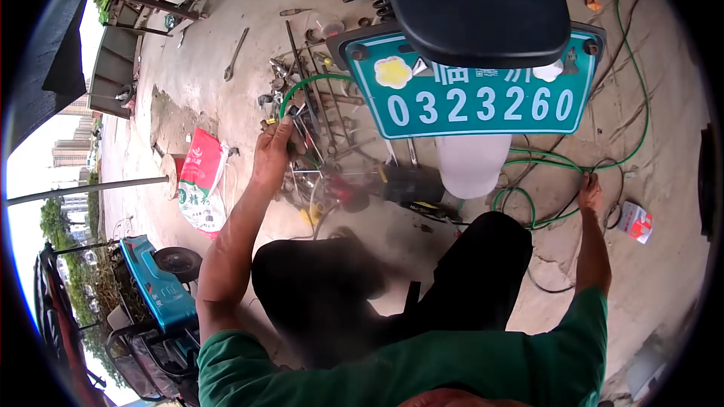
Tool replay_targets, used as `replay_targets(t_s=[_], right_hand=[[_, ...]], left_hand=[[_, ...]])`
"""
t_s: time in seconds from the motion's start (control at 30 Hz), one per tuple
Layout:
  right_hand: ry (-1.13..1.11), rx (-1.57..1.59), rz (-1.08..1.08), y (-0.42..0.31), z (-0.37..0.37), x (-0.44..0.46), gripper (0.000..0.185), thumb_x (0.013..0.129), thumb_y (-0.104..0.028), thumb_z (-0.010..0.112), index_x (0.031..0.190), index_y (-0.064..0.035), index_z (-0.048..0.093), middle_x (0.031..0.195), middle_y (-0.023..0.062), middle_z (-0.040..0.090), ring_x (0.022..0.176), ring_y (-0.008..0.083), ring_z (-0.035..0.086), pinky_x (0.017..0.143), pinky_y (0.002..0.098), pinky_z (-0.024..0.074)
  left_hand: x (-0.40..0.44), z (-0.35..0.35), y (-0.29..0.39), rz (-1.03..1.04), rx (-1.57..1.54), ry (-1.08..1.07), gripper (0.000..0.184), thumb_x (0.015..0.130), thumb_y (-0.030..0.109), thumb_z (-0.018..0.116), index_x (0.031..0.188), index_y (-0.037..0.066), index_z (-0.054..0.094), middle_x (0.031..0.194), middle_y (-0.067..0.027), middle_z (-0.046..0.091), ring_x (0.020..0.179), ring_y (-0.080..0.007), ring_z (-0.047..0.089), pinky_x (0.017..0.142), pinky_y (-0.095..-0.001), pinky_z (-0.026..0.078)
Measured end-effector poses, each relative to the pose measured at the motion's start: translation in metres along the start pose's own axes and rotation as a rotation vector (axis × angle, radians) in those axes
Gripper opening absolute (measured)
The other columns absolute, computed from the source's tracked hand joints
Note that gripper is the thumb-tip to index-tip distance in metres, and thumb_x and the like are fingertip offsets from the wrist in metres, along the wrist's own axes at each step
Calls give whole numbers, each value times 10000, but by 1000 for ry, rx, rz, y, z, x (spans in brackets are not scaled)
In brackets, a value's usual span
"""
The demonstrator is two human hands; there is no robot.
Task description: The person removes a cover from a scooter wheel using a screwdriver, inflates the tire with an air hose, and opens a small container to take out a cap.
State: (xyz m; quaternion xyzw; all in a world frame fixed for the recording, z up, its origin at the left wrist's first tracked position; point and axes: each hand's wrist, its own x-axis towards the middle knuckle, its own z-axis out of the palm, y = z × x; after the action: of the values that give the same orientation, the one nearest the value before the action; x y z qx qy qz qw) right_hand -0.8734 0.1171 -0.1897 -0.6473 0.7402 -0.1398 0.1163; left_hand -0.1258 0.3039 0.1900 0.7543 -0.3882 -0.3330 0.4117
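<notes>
Bright daylight is pouring in from a white sky (pixel 38 169), and we're looking at a dusty grey concrete ground (pixel 264 0), which is showing a rough, broken patch. Along its left edge, a rusty dark metal frame (pixel 151 6) is standing near a low grey panelled barrier (pixel 110 71). Farther out, pale high-rise buildings (pixel 72 143) are rising beside green trees (pixel 54 218); a blue cargo vehicle (pixel 157 286) is sitting near the lower left corner, and a dark fabric canopy (pixel 56 87) is hanging above.
</notes>
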Motion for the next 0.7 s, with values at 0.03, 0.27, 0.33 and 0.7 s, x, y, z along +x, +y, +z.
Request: replay_targets(t_s=[0.03,0.27,0.33,0.7], right_hand=[[-10,-4,-8,-1,-1,2,399,1080,-457,421,1169,-112,599,1087,261,694,1035,509,629,863,580,486],[-106,-138,57,30,11,15,440,1042,-476,494,1232,-97,609,1211,274,685,1099,524,622,914,587,473],[-161,-198,-99,-12,-20,-12,357,1008,-362,578,1194,-63,633,1152,265,697,1056,493,639,909,551,491],[-877,13,-85,-325,-97,-193,317,947,-261,705,1185,-55,666,1010,137,700,954,285,678,857,416,531]], left_hand=[[10,-2,-8,13,-19,2,503,1092,463,505,782,83,616,692,-34,641,577,-98,520,542,-263,403],[69,1,-112,-126,-221,-209,329,1073,341,586,1058,33,699,914,-33,732,793,-115,658,737,-279,534],[81,0,-134,-171,-310,-263,294,1068,303,611,1136,30,695,1005,-57,751,859,-138,699,801,-297,573],[127,38,-223,138,441,-1080,356,911,328,765,1143,63,715,1028,-161,740,974,-293,704,832,-429,555]])
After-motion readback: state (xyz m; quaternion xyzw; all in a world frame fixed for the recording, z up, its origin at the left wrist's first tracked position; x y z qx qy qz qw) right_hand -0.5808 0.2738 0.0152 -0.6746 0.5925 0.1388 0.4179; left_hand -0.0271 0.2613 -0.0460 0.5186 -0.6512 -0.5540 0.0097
